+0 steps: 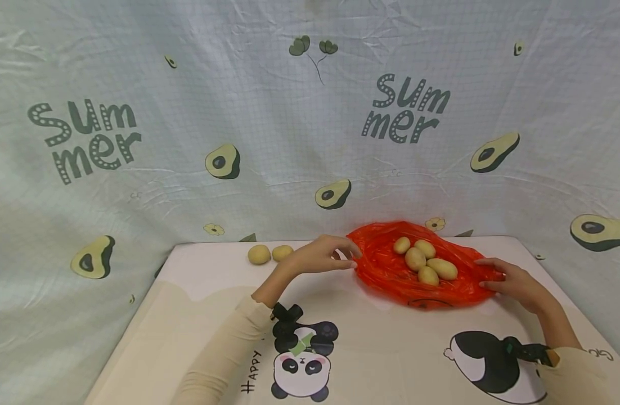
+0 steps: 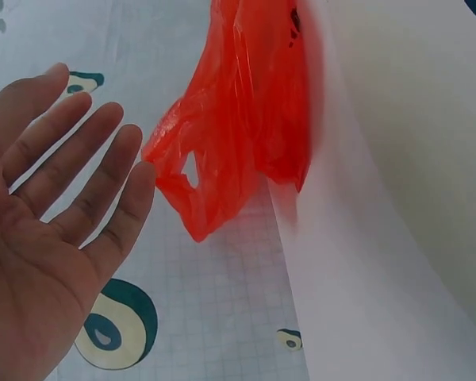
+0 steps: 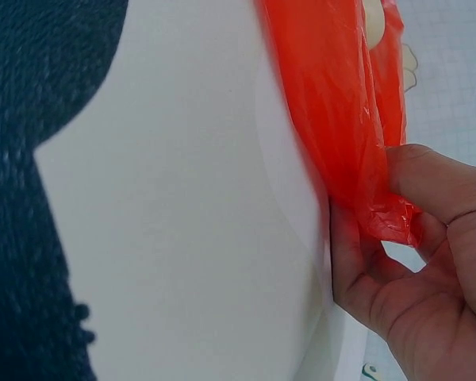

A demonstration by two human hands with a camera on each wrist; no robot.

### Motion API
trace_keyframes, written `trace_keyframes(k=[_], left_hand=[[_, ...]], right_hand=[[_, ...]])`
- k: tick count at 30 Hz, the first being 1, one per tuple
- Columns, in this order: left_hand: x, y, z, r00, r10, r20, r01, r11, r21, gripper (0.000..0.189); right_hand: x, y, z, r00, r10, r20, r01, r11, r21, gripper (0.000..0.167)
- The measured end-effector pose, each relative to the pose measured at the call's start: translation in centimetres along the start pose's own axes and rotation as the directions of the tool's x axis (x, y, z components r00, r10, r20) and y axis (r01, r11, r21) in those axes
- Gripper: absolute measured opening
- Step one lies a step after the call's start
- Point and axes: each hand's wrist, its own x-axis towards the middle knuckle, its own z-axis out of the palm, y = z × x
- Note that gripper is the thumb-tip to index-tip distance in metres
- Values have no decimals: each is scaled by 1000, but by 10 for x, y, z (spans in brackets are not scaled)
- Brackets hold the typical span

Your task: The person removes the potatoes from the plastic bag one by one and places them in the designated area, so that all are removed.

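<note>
A red plastic bag (image 1: pixel 386 281) lies spread open at the back right of the table, with several small yellow potatoes (image 1: pixel 415 259) inside it. At the bag's right end, my right hand (image 1: pixel 517 284) pinches the gathered plastic between thumb and fingers, as the right wrist view shows. My left hand (image 1: pixel 326 254) is at the bag's left edge. In the left wrist view its fingers are spread and fairly straight, beside the bag's loop handle (image 2: pixel 210 202), and the palm holds nothing. Two more potatoes (image 1: pixel 259 255) sit on the table to the left of the bag.
The white table (image 1: pixel 381 349) has a printed panda (image 1: pixel 302 374) and other drawings. Behind it hangs a pale sheet (image 1: pixel 269 101) with printed avocados and lettering, close to the table's back edge. Dark straps (image 1: pixel 288 313) are around the wrists.
</note>
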Motion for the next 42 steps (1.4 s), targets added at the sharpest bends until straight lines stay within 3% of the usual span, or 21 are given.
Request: trace_keyframes(k=[8,16,27,42], left_hand=[[12,10,6,999,35,-8,-35,999,32,26],[32,17,15,998,69,13,-70,996,60,24],[56,24,23,993,102,53,-103,994,26,26],[94,27,24,989,75,127,-88,990,106,31]], right_hand=[[0,-1,0,1000,0,2,0,1000,1,68],[0,-1,-1,1000,-2,5,2,1000,13,66],[1,0,-1,1000,-6,-4,6,1000,1,64],[0,0,-1,1000,5,-2,-5,1000,6,66]])
